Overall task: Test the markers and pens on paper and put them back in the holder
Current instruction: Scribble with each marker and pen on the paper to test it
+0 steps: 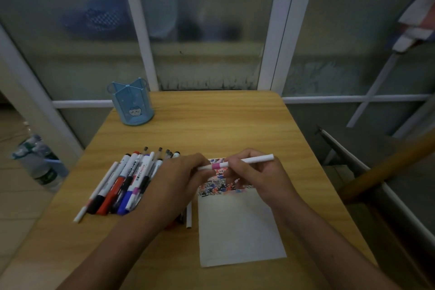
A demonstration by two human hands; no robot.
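Judging by the paper (237,226), the testing is partly done — its top strip is dense with coloured scribbles while the lower sheet is bare. The blue holder (133,103) at the table's (223,125) far left corner looks empty, and a pile of markers and pens (124,181) lies left of the paper, so the returning seems all ahead. Both hands meet over the scribbled strip: the right hand (256,176) pinches a white pen with a pink band (235,162) held nearly level, and the left hand (179,181) grips its left end — probably the cap, though that is unclear.
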